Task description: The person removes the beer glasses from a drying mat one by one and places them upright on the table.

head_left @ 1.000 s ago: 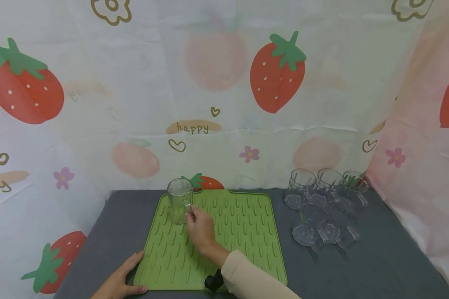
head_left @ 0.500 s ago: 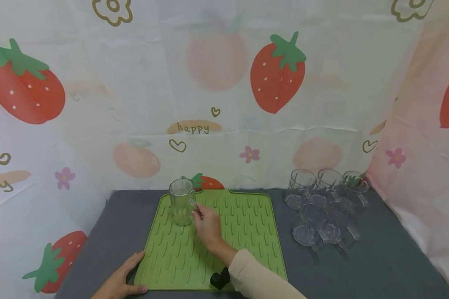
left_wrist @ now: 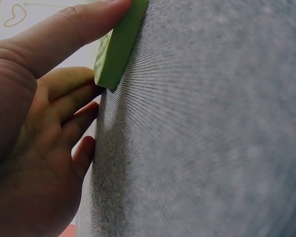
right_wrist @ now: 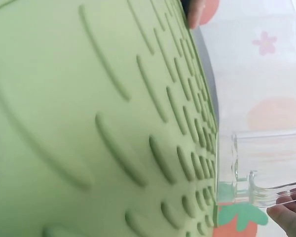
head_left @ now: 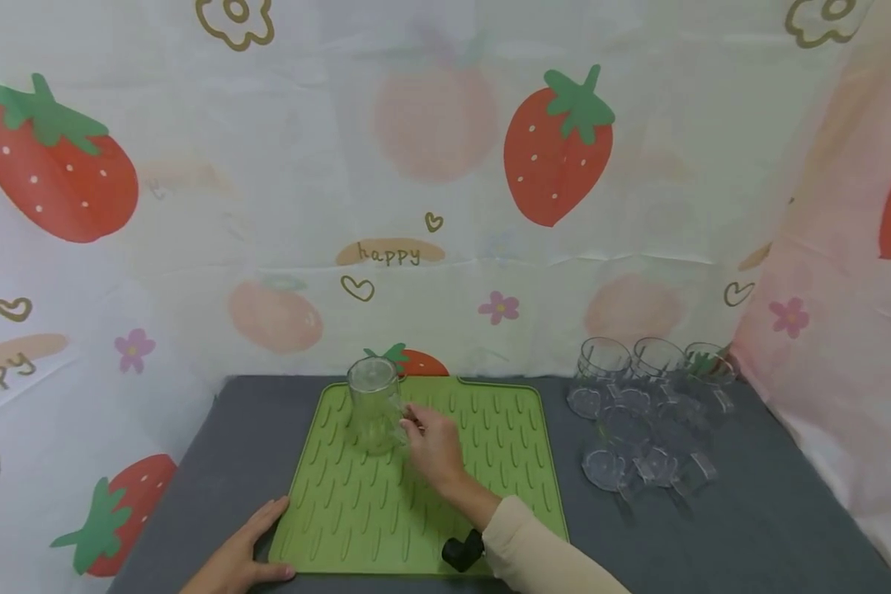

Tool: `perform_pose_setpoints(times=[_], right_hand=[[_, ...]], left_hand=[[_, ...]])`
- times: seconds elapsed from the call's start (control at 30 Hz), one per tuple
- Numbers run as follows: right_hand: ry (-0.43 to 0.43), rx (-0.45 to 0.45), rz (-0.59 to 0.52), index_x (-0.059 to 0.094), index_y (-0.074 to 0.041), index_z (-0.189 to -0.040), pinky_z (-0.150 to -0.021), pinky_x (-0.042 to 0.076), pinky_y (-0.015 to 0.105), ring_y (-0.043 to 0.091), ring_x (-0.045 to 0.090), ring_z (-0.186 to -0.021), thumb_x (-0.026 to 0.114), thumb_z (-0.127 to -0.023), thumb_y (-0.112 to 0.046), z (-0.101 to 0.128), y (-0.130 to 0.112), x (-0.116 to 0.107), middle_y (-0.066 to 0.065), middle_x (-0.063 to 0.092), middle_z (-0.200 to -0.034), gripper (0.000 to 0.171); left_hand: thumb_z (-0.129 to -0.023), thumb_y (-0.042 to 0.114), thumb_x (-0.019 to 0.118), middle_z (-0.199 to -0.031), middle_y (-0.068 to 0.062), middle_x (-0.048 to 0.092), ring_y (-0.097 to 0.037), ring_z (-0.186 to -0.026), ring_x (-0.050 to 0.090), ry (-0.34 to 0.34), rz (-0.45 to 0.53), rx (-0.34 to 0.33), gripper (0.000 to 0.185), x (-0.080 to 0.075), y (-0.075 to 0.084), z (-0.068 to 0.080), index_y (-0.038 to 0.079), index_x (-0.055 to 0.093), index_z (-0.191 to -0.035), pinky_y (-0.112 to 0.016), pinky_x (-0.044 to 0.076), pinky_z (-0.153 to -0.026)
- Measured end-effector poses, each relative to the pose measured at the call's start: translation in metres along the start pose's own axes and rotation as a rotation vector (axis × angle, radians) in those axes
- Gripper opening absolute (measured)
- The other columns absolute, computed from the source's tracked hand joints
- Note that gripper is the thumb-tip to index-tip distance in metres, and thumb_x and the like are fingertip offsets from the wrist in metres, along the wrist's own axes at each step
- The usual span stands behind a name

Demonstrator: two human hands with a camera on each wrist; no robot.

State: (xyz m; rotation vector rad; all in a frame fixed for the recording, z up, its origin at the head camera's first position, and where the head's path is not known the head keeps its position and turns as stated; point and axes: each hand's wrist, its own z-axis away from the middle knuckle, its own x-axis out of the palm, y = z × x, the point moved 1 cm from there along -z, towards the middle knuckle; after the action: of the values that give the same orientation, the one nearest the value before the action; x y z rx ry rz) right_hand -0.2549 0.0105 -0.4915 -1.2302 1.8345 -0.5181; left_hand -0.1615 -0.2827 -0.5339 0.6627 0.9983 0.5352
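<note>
Since a second ago the right hand (head_left: 434, 447) and the clear mug (head_left: 374, 404) it pinches by the handle have shifted slightly rightward on the green ridged mat (head_left: 490, 462). That mat lies on a grey cloth-covered table (head_left: 750, 528), backed by a strawberry-print curtain (head_left: 445, 165). At the mat's far left, the mug stands mouth down, long axis vertical, handle pointing right. Fingers spread, the left hand (head_left: 238, 561) presses the mat's near left corner. More clear cups (head_left: 646, 412) cluster at far right.
</note>
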Motion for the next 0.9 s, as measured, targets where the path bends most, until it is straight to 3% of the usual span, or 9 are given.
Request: perform_pose_setpoints(times=[0.13, 0.37, 0.57, 0.9], right_hand=[[-0.025, 0.016, -0.008, 0.07, 0.004, -0.109, -0.074, 0.06, 0.029, 0.026, 0.073, -0.087, 0.065, -0.091, -0.002, 0.001, 0.002, -0.007, 0.018, 0.074, -0.096, 0.02], [-0.062, -0.052, 0.018, 0.071, 0.004, -0.101, -0.072, 0.06, 0.027, 0.024, 0.073, -0.085, 0.066, -0.09, 0.0, 0.004, 0.01, -0.014, 0.016, 0.073, -0.091, 0.013], [-0.027, -0.02, -0.045, 0.07, 0.005, -0.112, -0.074, 0.06, 0.027, 0.026, 0.073, -0.088, 0.067, -0.089, -0.002, 0.01, 0.014, -0.016, 0.017, 0.073, -0.096, 0.024], [0.056, 0.031, -0.091, 0.072, 0.003, -0.109, -0.074, 0.06, 0.028, 0.027, 0.073, -0.087, 0.07, -0.086, 0.001, 0.012, 0.02, -0.016, 0.016, 0.073, -0.093, 0.024]], left_hand=[[-0.079, 0.033, 0.081, -0.155, -0.038, 0.014, -0.06, -0.14, 0.011, 0.012, -0.007, -0.005, 0.1, 0.0, -0.001, 0.003, -0.004, 0.023, -0.152, -0.072, 0.029, -0.103], [-0.08, 0.033, 0.079, -0.154, -0.038, 0.015, -0.06, -0.14, 0.012, 0.001, -0.025, -0.007, 0.099, -0.001, 0.0, 0.0, -0.005, 0.023, -0.152, -0.073, 0.028, -0.103], [-0.081, 0.031, 0.079, -0.155, -0.038, 0.013, -0.06, -0.14, 0.01, -0.007, -0.004, -0.001, 0.098, -0.001, -0.001, 0.0, -0.005, 0.021, -0.152, -0.073, 0.027, -0.103], [-0.08, 0.03, 0.08, -0.155, -0.038, 0.014, -0.059, -0.14, 0.011, 0.005, 0.006, -0.016, 0.1, 0.0, -0.001, 0.0, -0.005, 0.022, -0.152, -0.073, 0.026, -0.104]])
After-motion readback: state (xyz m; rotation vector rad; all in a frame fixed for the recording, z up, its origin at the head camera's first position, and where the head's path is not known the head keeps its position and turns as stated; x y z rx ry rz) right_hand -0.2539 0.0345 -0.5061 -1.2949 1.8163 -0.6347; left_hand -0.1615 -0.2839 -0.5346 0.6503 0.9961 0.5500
